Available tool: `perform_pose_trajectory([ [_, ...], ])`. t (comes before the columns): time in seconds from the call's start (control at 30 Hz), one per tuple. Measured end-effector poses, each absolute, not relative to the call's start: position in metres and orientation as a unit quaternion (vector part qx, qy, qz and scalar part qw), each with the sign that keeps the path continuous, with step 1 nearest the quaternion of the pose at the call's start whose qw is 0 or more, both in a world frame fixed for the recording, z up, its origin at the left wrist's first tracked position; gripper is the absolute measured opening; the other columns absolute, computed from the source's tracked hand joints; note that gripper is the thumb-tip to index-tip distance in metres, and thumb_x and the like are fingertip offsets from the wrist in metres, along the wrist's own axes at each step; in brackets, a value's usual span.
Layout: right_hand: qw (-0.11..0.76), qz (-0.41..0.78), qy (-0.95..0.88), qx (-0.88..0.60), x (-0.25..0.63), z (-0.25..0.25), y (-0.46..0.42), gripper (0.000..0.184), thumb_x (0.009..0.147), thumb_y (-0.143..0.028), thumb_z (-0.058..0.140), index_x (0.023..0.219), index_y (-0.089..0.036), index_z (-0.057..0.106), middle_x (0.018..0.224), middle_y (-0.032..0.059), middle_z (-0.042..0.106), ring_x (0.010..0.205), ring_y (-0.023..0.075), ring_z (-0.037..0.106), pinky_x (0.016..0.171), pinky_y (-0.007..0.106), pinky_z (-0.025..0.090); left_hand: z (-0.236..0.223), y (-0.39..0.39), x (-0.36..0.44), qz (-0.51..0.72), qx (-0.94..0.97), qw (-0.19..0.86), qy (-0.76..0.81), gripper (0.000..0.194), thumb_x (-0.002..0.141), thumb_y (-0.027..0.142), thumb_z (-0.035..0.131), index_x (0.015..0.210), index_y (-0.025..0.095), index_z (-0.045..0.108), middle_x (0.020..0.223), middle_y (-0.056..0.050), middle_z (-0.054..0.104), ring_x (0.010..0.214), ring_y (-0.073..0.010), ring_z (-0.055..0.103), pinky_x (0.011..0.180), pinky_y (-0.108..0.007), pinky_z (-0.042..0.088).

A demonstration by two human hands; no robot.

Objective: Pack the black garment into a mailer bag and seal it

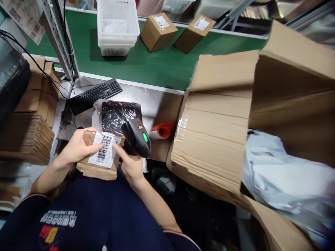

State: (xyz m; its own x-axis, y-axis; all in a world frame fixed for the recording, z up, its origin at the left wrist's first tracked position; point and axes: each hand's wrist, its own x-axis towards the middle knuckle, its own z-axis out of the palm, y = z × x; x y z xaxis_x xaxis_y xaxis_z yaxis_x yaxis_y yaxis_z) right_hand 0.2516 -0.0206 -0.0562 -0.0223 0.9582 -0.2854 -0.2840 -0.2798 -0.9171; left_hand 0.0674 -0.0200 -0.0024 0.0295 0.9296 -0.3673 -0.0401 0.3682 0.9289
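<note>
Brown packet (103,158) in hands (78,148), near table edge (158,151)

No words or numbers can be read with certainty. A white label (111,161) on the brown packet (96,170) bears a large black barcode (103,150). The hanging sheet (24,21) at upper left carries a QR code and a barcode, its print too small to make out. Pale lettering (59,218) on the dark blue shirt (104,216) is illegible, above a red and yellow mark (49,234). Two cardboard boxes, the left one (157,35) and the right one (191,35), wear white labels (161,22) with unreadable print.
</note>
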Motion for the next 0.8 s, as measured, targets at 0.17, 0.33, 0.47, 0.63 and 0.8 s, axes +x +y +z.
perform_pose_trajectory([
  [0.17,0.486,0.619,-0.347,-0.509,0.2514,-0.0564,-0.0209,0.053,0.065,-0.055,0.096,0.104,-0.022,0.082,0.101,0.0058,0.084,0.107,0.0309,0.078,0.114,0.056,0.059,-0.0043,-0.0202,0.0661,0.396,0.386,0.608,0.569,0.031,0.064,0.030,0.093,0.083,0.016,0.071,0.074,-0.002,0.075,0.063,-0.0174,0.069,0.059,-0.026,0.057],
  [0.33,0.475,0.633,-0.343,-0.506,0.2508,-0.0545,-0.0213,0.052,0.063,-0.055,0.096,0.102,-0.023,0.081,0.096,0.0045,0.083,0.104,0.0291,0.079,0.114,0.053,0.059,-0.0060,-0.0209,0.0644,0.383,0.377,0.621,0.570,0.032,0.065,0.035,0.093,0.084,0.016,0.074,0.076,-0.003,0.076,0.065,-0.0183,0.069,0.061,-0.027,0.058],
  [0.47,0.471,0.632,-0.346,-0.509,0.2511,-0.0530,-0.0232,0.052,0.064,-0.055,0.096,0.102,-0.023,0.081,0.097,0.0049,0.083,0.102,0.0287,0.078,0.112,0.052,0.060,-0.0077,-0.0211,0.0628,0.388,0.380,0.622,0.565,0.030,0.070,0.039,0.090,0.079,0.015,0.073,0.070,-0.002,0.072,0.061,-0.0148,0.063,0.057,-0.024,0.053],
  [0.63,0.468,0.639,-0.348,-0.502,0.2512,-0.0507,-0.0256,0.049,0.067,-0.049,0.095,0.106,-0.024,0.080,0.099,0.0035,0.084,0.106,0.0281,0.078,0.113,0.053,0.060,-0.0080,-0.0223,0.0627,0.395,0.380,0.616,0.566,0.032,0.078,0.046,0.085,0.081,0.015,0.075,0.068,-0.002,0.069,0.059,-0.0137,0.060,0.055,-0.023,0.050],
  [0.8,0.471,0.640,-0.347,-0.498,0.2510,-0.0508,-0.0264,0.055,0.067,-0.052,0.094,0.112,-0.023,0.079,0.101,0.0048,0.084,0.104,0.0287,0.078,0.111,0.051,0.062,-0.0060,-0.0249,0.0643,0.387,0.392,0.614,0.565,0.034,0.079,0.047,0.085,0.085,0.016,0.075,0.073,-0.003,0.072,0.062,-0.0155,0.063,0.057,-0.025,0.052],
])
